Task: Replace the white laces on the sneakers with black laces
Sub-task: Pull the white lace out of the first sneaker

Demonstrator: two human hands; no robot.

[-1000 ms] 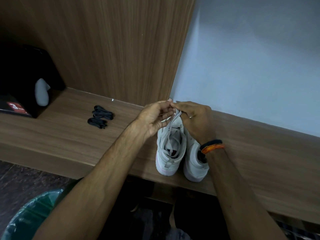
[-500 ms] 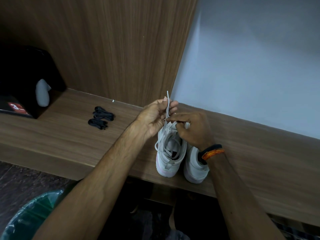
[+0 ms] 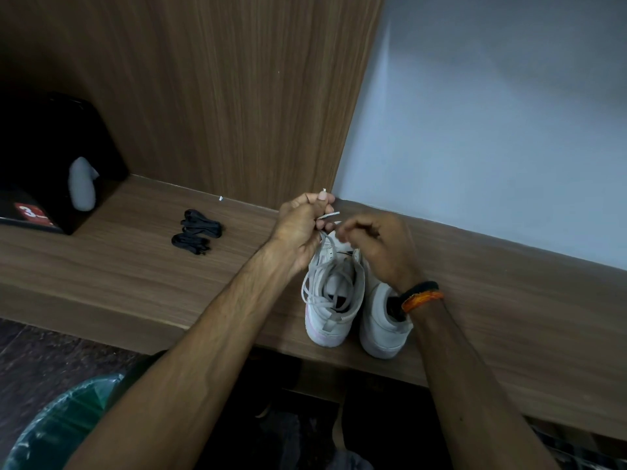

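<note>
— While both white sneakers (image 3: 334, 300) sit on the wooden worktop (image 3: 118, 266), what's held?
— I see my left hand (image 3: 300, 225) pinching the white lace (image 3: 327, 216); my right hand (image 3: 380, 245) curls at it, grip unclear. Black laces (image 3: 198, 232) lie left.

A wooden bench (image 3: 101, 276) meets a wood-grain panel (image 3: 203, 96) and pale blue wall (image 3: 492, 113); dark floor (image 3: 40, 354) below

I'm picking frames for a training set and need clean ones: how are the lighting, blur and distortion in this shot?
Head view: dim and uneven, with the black box at far left nearly lost in shadow; the right hand is motion-blurred at the fingers, while the left hand and white lace stay fairly sharp; wide-angle bending tilts the wood panel edge; no glare.
</note>
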